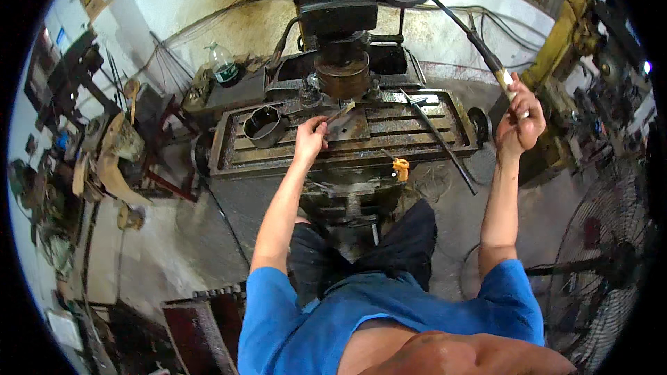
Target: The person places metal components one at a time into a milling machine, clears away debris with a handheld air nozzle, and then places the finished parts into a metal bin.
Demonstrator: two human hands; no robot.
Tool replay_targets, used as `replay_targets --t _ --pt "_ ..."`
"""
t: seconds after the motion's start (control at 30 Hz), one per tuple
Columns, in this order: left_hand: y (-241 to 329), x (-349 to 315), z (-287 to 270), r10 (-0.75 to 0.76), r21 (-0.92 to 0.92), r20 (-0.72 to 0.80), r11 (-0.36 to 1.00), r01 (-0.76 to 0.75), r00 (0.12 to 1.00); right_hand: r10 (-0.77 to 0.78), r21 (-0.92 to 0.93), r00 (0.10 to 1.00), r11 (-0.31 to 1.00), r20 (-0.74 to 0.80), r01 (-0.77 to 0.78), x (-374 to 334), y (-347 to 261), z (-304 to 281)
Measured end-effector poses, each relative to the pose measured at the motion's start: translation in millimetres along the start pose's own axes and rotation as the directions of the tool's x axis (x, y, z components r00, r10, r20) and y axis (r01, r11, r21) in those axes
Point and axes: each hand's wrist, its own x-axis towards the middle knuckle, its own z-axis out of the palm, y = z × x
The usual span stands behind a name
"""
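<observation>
My left hand [311,140] is closed around the thin handle of a small brush [340,112]; its pale tip points at the work area under the machine's spindle. My right hand [522,114] is raised, wrapped round the light-coloured grip of a long dark lever [479,43] running up to the machine head [333,10]. Below the head, a round metal piece [342,75] sits over the slotted machine table [240,156]. Left of the brush stands a dark, open-topped can [264,127] on that table. What the brush tip touches is too small to tell.
A long metal bar [445,144] slants over the table's front edge. An orange-yellow object [400,169] is at that edge. Behind on the left stands a clear plastic bottle [224,64]. A large caged fan [611,267] is at my right, and a reddish-brown box [194,333] low left.
</observation>
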Motion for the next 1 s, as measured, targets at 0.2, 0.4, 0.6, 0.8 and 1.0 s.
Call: replay_targets --t 0.2,0.4,0.6,0.8,1.0 --pt "14 -8 0 -0.005 -0.002 -0.016 1.0 0.005 1.0 -0.06 -0.05 0.998 0.997 0.028 0.061 20 -4 8" --pt "4 3 -1 0.014 0.001 0.016 1.0 -0.014 1.0 -0.232 -0.005 0.956 0.972 0.179 0.237 43 7 -3" --pt "2 10 9 0.03 0.066 -0.033 0.997 -0.028 0.999 -0.155 0.483 0.963 0.841 -0.219 0.245 63 15 28" --pt "-6 17 7 0.053 0.151 -0.055 0.988 -0.044 0.997 -0.225 -0.155 0.974 0.962 0.013 0.224 91 1 19" --pt "-11 19 12 0.1 0.128 -0.162 0.989 -0.079 0.982 -0.217 -0.411 0.976 0.891 -0.02 0.19 140 -5 37"
